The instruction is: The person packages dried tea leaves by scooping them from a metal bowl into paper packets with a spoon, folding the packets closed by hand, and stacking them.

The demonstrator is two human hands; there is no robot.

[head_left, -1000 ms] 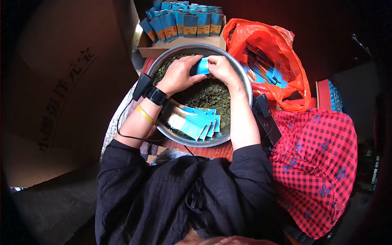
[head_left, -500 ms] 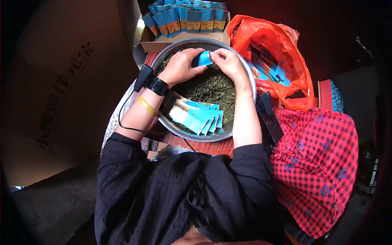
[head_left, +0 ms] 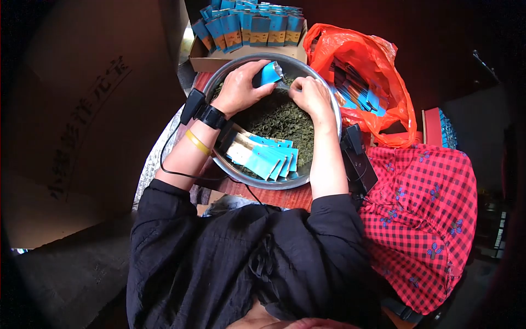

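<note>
A round metal bowl [head_left: 257,185] holds dark green dried leaves [head_left: 285,123]. My left hand [head_left: 241,89] grips a blue packet [head_left: 269,73] over the bowl's far part, and the packet's silvery end faces right. Just to the right, my right hand [head_left: 311,96] is closed above the leaves, apart from the packet. Whatever its fingers hold, if anything, is hidden. Several blue and beige packets [head_left: 264,159] lie fanned out on the leaves at the near left of the bowl.
Behind the bowl, a cardboard box [head_left: 219,61] holds rows of blue packets. At the right stands an open red plastic bag [head_left: 402,98] with more packets inside. Red checkered cloth [head_left: 422,214] lies nearer. A large cardboard sheet [head_left: 93,137] fills the left.
My right hand has come away from the packet and moved slightly right and down. The packet in my left hand has tilted, and its end now looks open.
</note>
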